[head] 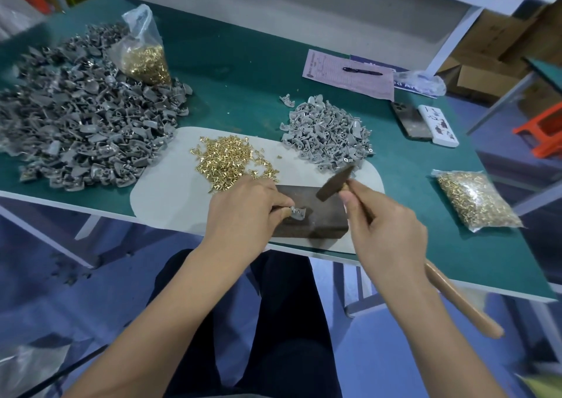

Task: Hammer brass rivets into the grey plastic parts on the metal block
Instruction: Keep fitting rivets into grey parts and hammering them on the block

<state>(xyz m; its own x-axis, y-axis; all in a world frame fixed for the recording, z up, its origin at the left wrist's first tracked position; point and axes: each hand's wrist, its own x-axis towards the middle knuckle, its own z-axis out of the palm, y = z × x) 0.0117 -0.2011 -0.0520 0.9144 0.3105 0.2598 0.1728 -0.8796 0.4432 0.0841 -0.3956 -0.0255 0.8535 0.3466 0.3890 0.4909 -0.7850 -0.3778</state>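
The big heap of grey plastic parts at the worktop's left edge runs out of view on the left and blurs there. The hammer head is smeared, and its wooden handle is partly hidden inside the right hand, whose fingers are curled tight round it; the handle's end sticks out past the near edge. The hammer head hangs above the metal block, which sits on a pale mat at the near edge. The left hand covers the block's left end and pinches one grey plastic part between thumb and fingertips, holding it down on the block; whether a rivet sits in it is too small to tell. A smaller heap of grey parts lies behind the block, loose brass rivets just behind the left hand. Bags of rivets stand on the big heap and near the right edge. A paper form with a pen lies toward the far edge, with a phone nearer the right edge.
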